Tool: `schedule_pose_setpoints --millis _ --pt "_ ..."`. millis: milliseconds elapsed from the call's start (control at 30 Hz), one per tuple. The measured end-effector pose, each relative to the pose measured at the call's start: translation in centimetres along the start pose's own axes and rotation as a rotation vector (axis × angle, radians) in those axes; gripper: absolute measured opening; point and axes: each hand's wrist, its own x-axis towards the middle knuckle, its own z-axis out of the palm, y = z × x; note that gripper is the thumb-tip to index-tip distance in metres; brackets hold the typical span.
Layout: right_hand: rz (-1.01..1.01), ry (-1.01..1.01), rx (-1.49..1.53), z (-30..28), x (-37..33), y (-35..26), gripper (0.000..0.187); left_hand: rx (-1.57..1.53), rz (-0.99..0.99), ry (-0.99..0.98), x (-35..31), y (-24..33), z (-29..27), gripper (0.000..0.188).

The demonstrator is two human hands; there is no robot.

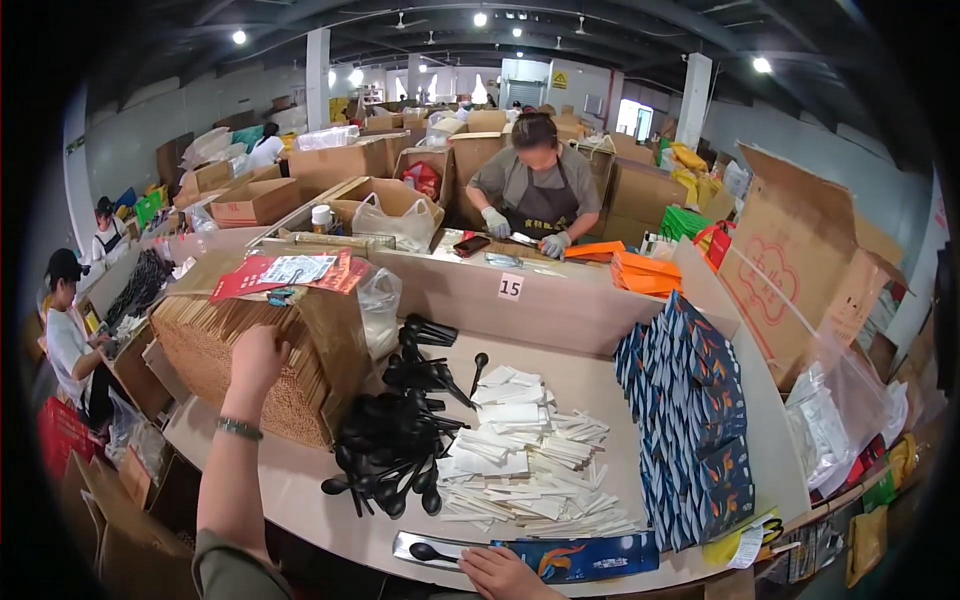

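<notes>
My left hand (260, 358) reaches up to the stack of thin wooden sticks (230, 345), packed end-on in a tilted brown carton. The back of that hand hides its fingers. At the table's front edge my right hand (500, 574) lies closed over the handle end of a black plastic spoon (428, 552). Beneath the spoon is a whitish strip, and a long blue packet (590, 557) with an orange design extends to the right from that hand. Beyond them lie a heap of black spoons (390, 440) and a spread of narrow white paper packets (530, 465).
Blue packets (690, 430) stand piled along the right side. A low partition (580, 325) closes the table's far side. Behind it a gloved co-worker (530, 190) works beside orange packets (640, 272). An open carton (790, 260) and plastic bags (840, 420) crowd the right.
</notes>
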Motion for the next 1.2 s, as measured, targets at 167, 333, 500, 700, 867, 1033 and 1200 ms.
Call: schedule_pose_setpoints --millis 167,333,500,700,867,1033,1200 --pt "0.034 -0.06 -0.028 -0.1 -1.1 0.1 0.037 0.089 -0.023 -0.411 2.1 0.7 -0.6 0.021" --pt "0.102 -0.08 -0.024 -1.3 -2.4 -0.5 0.047 0.118 -0.026 -0.27 1.5 -0.6 0.9 0.019" --pt "0.103 -0.098 0.048 -2.0 -1.9 1.0 0.054 -0.381 -0.26 -0.086 -3.2 -1.7 -1.9 0.017" --pt "0.192 -0.134 0.058 -4.0 -0.4 0.9 0.044 -1.049 -0.922 -0.261 -24.9 -4.2 1.0 0.02" --pt "0.23 -0.189 0.088 -4.6 -1.1 0.7 0.045 -1.114 -0.55 -1.133 -26.0 4.2 -0.9 0.016" --pt "0.211 -0.193 0.027 -4.3 -1.3 0.5 0.046 -0.639 -0.163 -1.196 -25.5 5.1 -0.2 0.012" --pt "0.068 -0.099 -0.103 -2.8 -0.1 0.3 0.048 -0.691 -0.174 -1.005 -27.9 13.8 -0.1 0.027"
